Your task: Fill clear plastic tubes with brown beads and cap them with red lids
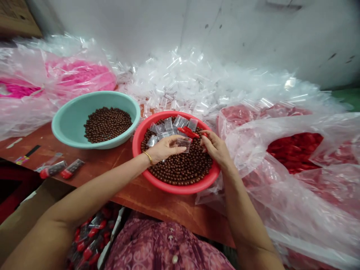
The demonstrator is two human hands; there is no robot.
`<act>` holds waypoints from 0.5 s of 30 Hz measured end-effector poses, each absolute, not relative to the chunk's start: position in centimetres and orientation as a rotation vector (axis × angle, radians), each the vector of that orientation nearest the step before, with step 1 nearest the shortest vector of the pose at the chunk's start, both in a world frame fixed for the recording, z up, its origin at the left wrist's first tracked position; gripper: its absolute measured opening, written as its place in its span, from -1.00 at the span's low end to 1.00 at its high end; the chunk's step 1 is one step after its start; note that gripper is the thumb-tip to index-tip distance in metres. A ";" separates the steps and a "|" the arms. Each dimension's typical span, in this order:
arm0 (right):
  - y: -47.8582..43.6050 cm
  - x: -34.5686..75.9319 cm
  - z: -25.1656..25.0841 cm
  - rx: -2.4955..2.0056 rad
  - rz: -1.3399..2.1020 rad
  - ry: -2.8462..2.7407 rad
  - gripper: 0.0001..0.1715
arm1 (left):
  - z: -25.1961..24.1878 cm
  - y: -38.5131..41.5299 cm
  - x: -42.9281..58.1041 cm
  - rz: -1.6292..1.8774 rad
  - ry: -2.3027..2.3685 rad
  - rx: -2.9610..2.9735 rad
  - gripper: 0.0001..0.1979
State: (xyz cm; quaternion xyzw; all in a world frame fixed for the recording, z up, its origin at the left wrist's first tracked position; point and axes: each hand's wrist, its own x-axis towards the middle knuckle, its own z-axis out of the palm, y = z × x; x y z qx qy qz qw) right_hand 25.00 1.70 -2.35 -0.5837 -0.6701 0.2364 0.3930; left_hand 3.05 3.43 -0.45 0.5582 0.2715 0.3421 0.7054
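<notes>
My left fingers (pixel 172 139) are closed on a clear cup (pixel 184 145), just right of the middle of the frame, over the red basin (pixel 136 139). My right fingers (pixel 207 141) are narrow, bent beside some red caps (pixel 188 132); I cannot tell whether they grip one. Below my fingers, brown balls (pixel 182 173) fill much of the basin, and more clear cups (pixel 165 127) lie on them towards its far side. A gold bangle (pixel 149 158) circles my left wrist.

Left of centre, a teal basin (pixel 66 120) holds more brown balls. Two red-capped tubes (pixel 54 168) lie on the reddish-brown surface (pixel 171 213) at the left, near a small coloured strip (pixel 23 160) too tiny to read. More tubes (pixel 92 240) are heaped at the lower left.

A pile of clear plastic (pixel 182 82) spreads across the upper middle. Bagged pink pieces (pixel 80 73) sit at the upper left, and a bag of red pieces (pixel 294 152) at the right. Marks on the brown box (pixel 18 18) in the top left corner are too blurred to read.
</notes>
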 end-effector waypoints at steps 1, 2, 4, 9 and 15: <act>1.7 24.9 -2.2 -1.498 0.596 -1.716 -0.54 | -0.3 3.4 3.0 0.780 0.591 1.240 -0.60; 1.6 24.7 -2.1 -1.521 0.569 -1.745 -0.53 | -0.2 3.3 2.9 0.783 0.565 1.241 -0.61; 1.5 24.4 -1.9 -1.581 0.447 -1.834 -0.55 | 0.1 3.2 2.7 0.786 0.508 1.253 -0.64; 1.4 24.0 -1.6 -1.645 0.307 -1.873 -0.60 | 0.3 3.1 2.4 0.801 0.517 1.306 -0.72; 1.5 24.1 -1.3 -1.365 0.969 -1.176 -0.82 | -0.1 2.7 2.3 0.760 0.676 1.566 -0.84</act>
